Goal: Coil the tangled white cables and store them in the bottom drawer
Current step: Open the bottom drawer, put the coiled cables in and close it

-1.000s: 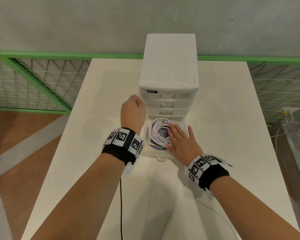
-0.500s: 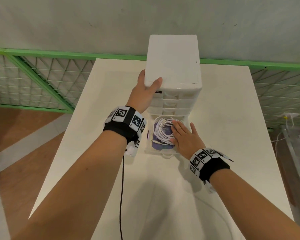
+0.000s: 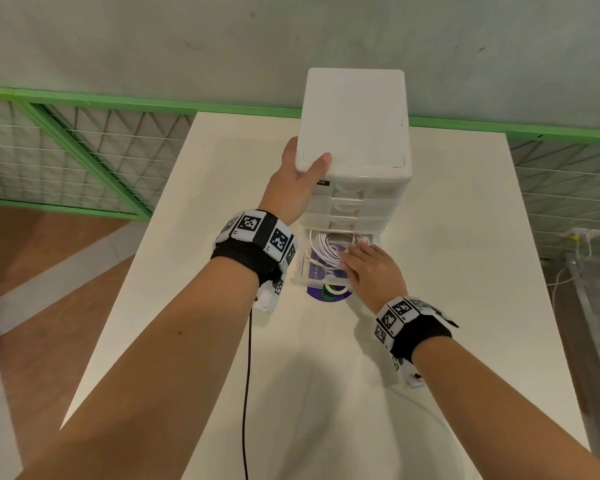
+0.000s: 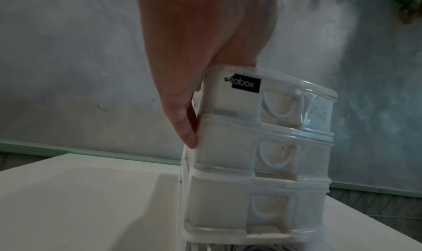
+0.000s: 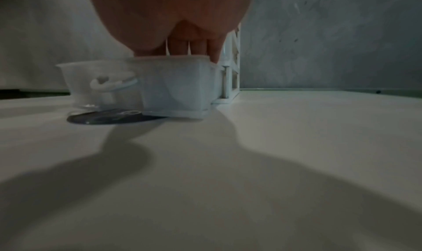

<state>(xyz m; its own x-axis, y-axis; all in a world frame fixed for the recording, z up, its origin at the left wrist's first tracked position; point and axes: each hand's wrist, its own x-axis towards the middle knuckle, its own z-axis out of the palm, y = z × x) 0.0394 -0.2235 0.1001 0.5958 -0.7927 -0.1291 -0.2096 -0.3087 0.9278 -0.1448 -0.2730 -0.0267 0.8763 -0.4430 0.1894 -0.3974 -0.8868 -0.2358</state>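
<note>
So the left hand (image 3: pixel 293 188) is gripping the top front-left corner of the little white drawer unit (image 3: pixel 355 133), thumb up on the lid and fingers curled round its side. The right hand (image 3: pixel 373 268) is laid flat, fingers straight, on the coiled white cables (image 3: pixel 326 251), which sit inside the pulled-out bottom drawer (image 3: pixel 300 268). A purple disc (image 3: pixel 328 296) pokes out from under the drawer front on the table (image 3: pixel 465 237).
</note>
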